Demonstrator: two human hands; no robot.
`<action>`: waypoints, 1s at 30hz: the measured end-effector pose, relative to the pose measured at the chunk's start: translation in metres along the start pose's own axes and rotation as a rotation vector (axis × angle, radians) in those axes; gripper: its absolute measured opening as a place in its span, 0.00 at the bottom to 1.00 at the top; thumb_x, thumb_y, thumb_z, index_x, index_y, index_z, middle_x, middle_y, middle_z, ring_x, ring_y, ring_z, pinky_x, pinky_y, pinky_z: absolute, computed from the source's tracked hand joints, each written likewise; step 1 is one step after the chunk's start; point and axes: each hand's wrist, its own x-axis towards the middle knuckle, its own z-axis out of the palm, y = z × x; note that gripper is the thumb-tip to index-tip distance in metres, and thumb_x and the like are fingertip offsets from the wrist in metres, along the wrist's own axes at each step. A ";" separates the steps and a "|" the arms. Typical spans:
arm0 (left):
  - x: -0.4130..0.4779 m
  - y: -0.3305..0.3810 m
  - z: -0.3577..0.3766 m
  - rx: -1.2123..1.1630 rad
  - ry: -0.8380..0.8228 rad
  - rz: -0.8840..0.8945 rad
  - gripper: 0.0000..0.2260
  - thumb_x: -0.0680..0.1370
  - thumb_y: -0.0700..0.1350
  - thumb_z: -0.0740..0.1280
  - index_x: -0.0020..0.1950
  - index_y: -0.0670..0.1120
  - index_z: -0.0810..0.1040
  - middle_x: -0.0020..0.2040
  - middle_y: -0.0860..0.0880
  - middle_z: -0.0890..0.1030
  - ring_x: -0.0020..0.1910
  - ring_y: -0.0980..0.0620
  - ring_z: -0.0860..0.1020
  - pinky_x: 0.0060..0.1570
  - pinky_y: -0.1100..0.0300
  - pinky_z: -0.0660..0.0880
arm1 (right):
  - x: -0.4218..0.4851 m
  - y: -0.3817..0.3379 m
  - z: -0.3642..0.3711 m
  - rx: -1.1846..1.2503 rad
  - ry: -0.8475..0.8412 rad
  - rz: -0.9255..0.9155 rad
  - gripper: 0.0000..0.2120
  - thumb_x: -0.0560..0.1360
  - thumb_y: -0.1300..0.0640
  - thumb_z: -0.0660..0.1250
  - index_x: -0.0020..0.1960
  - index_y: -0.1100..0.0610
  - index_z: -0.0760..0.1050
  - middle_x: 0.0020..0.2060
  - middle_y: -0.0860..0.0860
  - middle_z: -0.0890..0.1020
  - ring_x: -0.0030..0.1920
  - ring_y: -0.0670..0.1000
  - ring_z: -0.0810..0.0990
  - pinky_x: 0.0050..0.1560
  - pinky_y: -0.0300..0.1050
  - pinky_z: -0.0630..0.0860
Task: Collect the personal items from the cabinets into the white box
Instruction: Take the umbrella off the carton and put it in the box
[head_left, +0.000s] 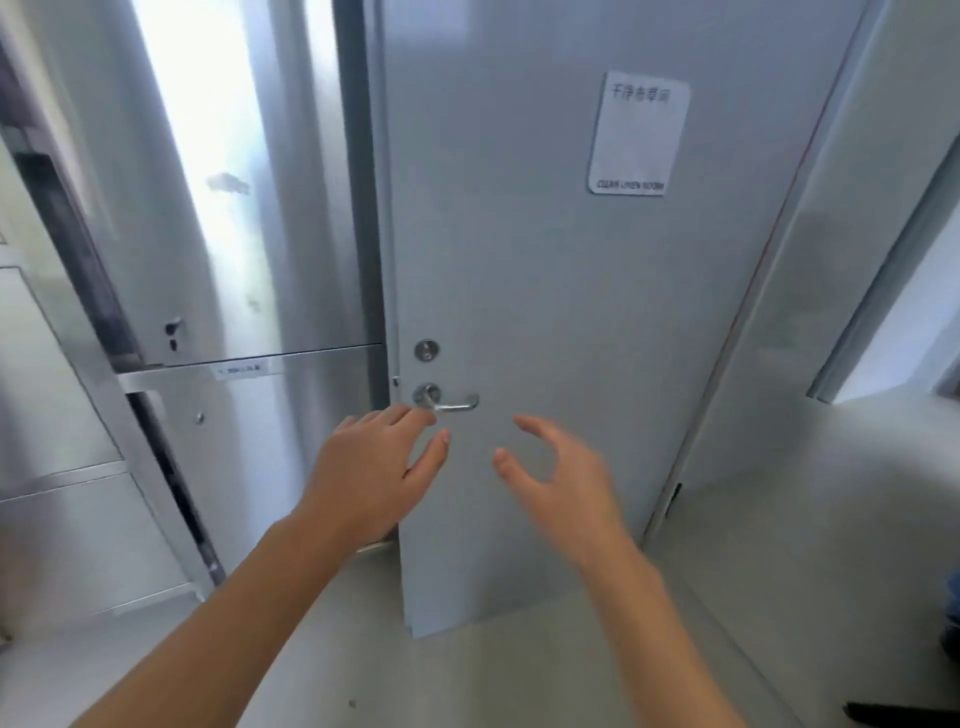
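Left hand (371, 467), right hand (558, 478): grip released (empty); door sign (639, 135) reads "CLEAN LINEN ROOM".

Blurred print and cut-off edges around the grey door (545, 286)

The sign (639, 135) on the door is too soft to read with any certainty, and the small label (240, 369) on the steel cabinet (291, 260) is too tiny to make out. The left hand (371, 473) overlaps the root of the lever handle (457, 405), and I cannot tell whether its fingertips touch it. The right hand (556, 478) is smeared, its finger outlines unclear. Both forearms run out at the bottom edge. The door's top is cropped, the cabinet's dark gap (171, 493) shows nothing inside, and a blue patch (954, 597) and a dark shape (904, 713) at the right edge are too cut off to name
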 end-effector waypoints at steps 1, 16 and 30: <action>-0.003 -0.018 -0.011 0.016 0.016 -0.013 0.20 0.80 0.60 0.53 0.56 0.52 0.80 0.52 0.55 0.83 0.47 0.47 0.80 0.45 0.57 0.70 | 0.005 -0.016 0.014 0.009 -0.006 -0.023 0.25 0.76 0.42 0.72 0.70 0.49 0.76 0.66 0.47 0.80 0.69 0.48 0.76 0.70 0.42 0.68; -0.083 -0.272 -0.122 0.153 0.073 -0.276 0.22 0.81 0.62 0.51 0.60 0.53 0.79 0.55 0.56 0.82 0.47 0.49 0.80 0.45 0.58 0.68 | 0.025 -0.197 0.241 0.183 -0.242 -0.189 0.26 0.77 0.37 0.67 0.73 0.43 0.72 0.69 0.38 0.76 0.70 0.41 0.71 0.70 0.41 0.67; -0.195 -0.392 -0.197 0.429 0.063 -0.774 0.21 0.81 0.60 0.51 0.59 0.51 0.78 0.53 0.53 0.81 0.50 0.50 0.79 0.49 0.54 0.74 | 0.028 -0.334 0.431 0.424 -0.680 -0.436 0.25 0.71 0.33 0.66 0.66 0.37 0.75 0.61 0.31 0.76 0.61 0.35 0.72 0.60 0.34 0.67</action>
